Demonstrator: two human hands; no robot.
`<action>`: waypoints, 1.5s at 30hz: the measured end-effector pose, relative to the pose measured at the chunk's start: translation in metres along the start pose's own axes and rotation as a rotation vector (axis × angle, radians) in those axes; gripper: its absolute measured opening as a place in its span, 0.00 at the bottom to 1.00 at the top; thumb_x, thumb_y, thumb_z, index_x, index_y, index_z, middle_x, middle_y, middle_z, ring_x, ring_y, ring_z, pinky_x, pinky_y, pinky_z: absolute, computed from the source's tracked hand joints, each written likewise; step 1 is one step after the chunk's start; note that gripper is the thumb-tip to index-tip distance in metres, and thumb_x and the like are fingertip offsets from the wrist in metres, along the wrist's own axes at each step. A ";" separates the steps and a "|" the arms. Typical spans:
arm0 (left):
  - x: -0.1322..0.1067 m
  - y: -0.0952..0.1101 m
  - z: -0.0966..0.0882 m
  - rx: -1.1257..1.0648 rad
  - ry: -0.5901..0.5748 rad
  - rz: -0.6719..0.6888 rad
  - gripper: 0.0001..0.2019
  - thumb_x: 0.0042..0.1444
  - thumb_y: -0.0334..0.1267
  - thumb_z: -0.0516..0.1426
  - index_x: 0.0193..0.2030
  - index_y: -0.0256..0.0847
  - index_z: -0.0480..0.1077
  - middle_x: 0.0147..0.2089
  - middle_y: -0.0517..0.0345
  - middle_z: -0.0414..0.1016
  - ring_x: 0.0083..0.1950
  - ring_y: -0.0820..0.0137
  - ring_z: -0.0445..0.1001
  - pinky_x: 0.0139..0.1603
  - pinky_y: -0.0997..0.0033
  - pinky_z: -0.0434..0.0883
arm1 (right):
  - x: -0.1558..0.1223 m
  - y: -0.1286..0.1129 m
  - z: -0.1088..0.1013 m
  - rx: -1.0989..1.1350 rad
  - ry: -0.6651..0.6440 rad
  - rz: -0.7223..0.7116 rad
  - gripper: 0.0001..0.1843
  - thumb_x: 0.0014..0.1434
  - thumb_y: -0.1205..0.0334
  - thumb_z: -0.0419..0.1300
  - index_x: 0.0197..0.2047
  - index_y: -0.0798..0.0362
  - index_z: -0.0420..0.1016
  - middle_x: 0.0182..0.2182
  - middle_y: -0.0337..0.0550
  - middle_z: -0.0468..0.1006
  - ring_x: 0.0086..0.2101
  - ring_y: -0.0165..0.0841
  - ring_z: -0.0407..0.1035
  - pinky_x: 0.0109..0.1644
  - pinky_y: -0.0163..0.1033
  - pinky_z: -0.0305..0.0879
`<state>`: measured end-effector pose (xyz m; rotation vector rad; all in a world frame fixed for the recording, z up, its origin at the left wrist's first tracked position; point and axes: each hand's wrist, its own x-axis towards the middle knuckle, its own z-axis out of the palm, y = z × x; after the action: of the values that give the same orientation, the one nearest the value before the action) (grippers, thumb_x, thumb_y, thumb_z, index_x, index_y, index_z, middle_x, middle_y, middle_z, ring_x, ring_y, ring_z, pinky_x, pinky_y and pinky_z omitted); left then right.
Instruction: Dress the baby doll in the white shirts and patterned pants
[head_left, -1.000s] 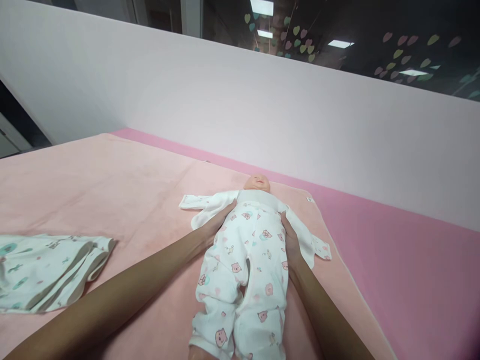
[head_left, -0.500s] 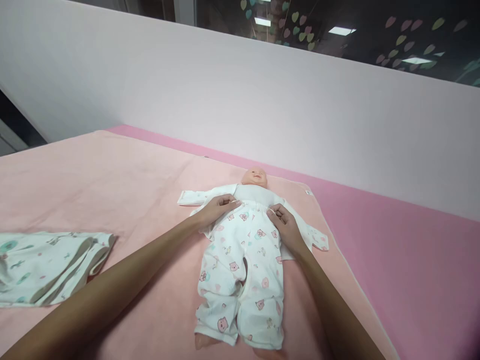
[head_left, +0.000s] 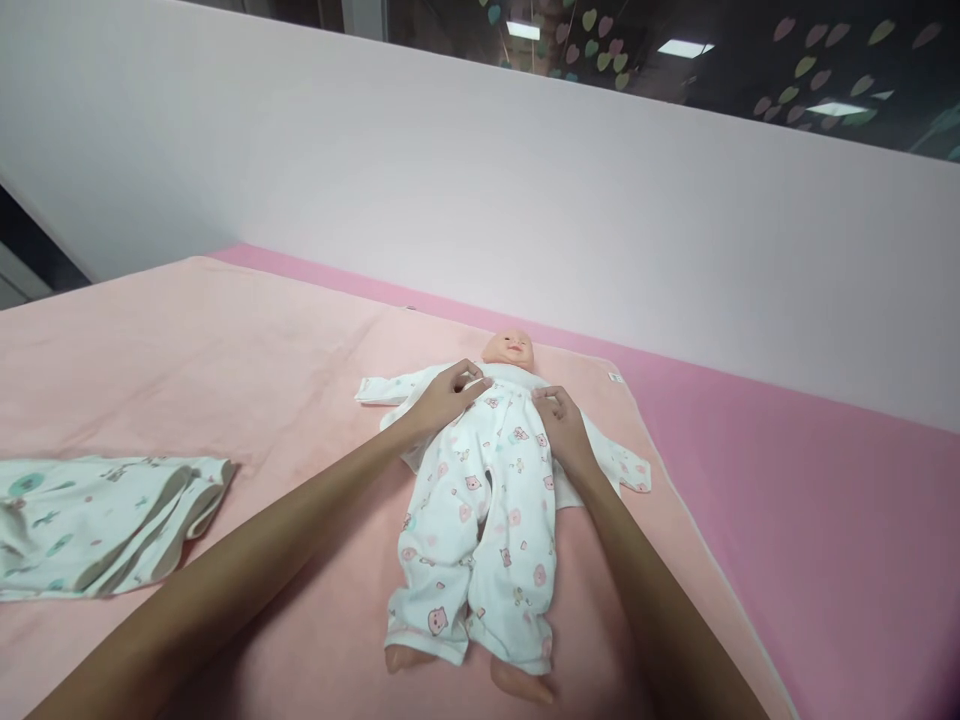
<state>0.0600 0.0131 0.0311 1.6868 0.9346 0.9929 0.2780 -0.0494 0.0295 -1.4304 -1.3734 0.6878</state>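
A baby doll (head_left: 510, 349) lies on its back on a pale pink blanket (head_left: 247, 400), head away from me. It wears a white top and white trousers (head_left: 487, 510) printed with pink bears. My left hand (head_left: 444, 395) pinches the trousers' waistband at the doll's chest on the left side. My right hand (head_left: 559, 420) pinches the same waistband on the right side. The doll's bare feet (head_left: 517, 680) stick out of the trouser legs near me.
A folded white garment with green prints (head_left: 97, 525) lies on the blanket at the left. A brighter pink mat (head_left: 810, 500) extends to the right. A white wall panel (head_left: 525, 200) stands behind the doll.
Both hands moved from the doll's sides onto the waistband and pulled the trousers up toward the chest. The trouser legs straightened and the feet came out.
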 end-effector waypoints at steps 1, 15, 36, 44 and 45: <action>-0.001 0.005 0.000 0.030 -0.009 0.056 0.17 0.63 0.56 0.59 0.39 0.43 0.68 0.29 0.63 0.64 0.30 0.72 0.62 0.31 0.72 0.59 | -0.002 -0.005 -0.001 -0.049 -0.002 -0.037 0.22 0.62 0.36 0.61 0.36 0.47 0.69 0.29 0.37 0.73 0.32 0.35 0.65 0.37 0.39 0.63; 0.006 -0.006 0.009 0.083 0.162 0.005 0.13 0.68 0.52 0.55 0.46 0.44 0.65 0.31 0.63 0.67 0.31 0.70 0.66 0.35 0.71 0.63 | -0.004 -0.006 0.004 -0.073 0.128 0.064 0.17 0.62 0.43 0.62 0.43 0.48 0.73 0.39 0.43 0.76 0.38 0.38 0.68 0.46 0.44 0.66; -0.292 0.030 -0.012 0.568 -0.029 0.114 0.09 0.71 0.44 0.52 0.43 0.45 0.70 0.43 0.54 0.76 0.46 0.60 0.71 0.48 0.58 0.69 | -0.266 -0.060 0.043 -0.748 -0.213 -0.418 0.05 0.71 0.65 0.57 0.41 0.47 0.72 0.39 0.42 0.79 0.38 0.41 0.67 0.42 0.47 0.58; -0.322 0.029 -0.029 0.580 -0.089 0.139 0.05 0.63 0.35 0.56 0.45 0.48 0.68 0.42 0.55 0.74 0.44 0.59 0.71 0.44 0.57 0.70 | -0.293 -0.076 0.030 -0.560 -0.098 -0.406 0.08 0.66 0.68 0.58 0.47 0.46 0.70 0.47 0.47 0.76 0.47 0.45 0.69 0.52 0.53 0.66; -0.326 0.031 -0.031 0.582 -0.092 0.143 0.06 0.62 0.34 0.57 0.45 0.48 0.68 0.43 0.55 0.75 0.44 0.58 0.71 0.44 0.56 0.71 | -0.297 -0.071 0.024 -0.566 -0.067 -0.399 0.11 0.66 0.67 0.59 0.50 0.46 0.70 0.49 0.49 0.75 0.50 0.46 0.69 0.53 0.54 0.66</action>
<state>-0.0887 -0.2791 0.0027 2.2889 1.1237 0.7644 0.1710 -0.3358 0.0178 -1.4918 -1.9355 0.0825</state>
